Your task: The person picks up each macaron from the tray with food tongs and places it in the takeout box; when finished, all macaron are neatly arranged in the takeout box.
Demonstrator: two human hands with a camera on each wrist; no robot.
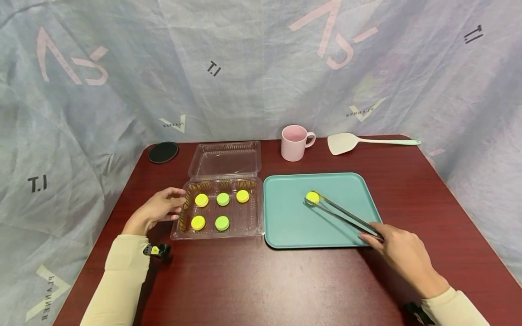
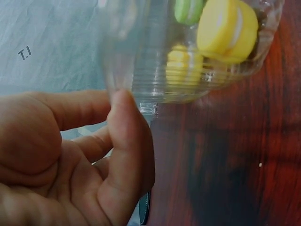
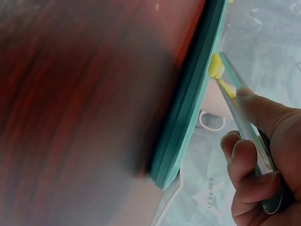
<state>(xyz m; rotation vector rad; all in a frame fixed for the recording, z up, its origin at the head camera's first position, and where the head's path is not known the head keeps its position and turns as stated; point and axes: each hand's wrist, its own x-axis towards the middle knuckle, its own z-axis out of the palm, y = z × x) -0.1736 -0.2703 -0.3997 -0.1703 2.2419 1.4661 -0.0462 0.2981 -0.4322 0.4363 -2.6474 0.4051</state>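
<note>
My right hand (image 1: 403,251) grips metal tongs (image 1: 350,218), whose tips sit on either side of a yellow macaron (image 1: 312,198) over the teal tray (image 1: 285,231). At the left, my left hand (image 1: 160,209) pinches the side rim of a clear plastic container (image 2: 141,61) between thumb and fingers. The container's hinged lid (image 1: 226,162) lies folded back behind it. Inside are several macarons in two rows: yellow, green and yellow at the back, then a yellow one (image 1: 198,222) and a green one (image 1: 222,223) in front.
Behind the tray stands a pink mug (image 1: 293,145), with a white spatula (image 1: 343,143) lying to its right. A black round coaster (image 1: 163,152) is at the table's back left corner. A printed grey cloth (image 1: 244,90) hangs behind the dark red table (image 1: 285,285).
</note>
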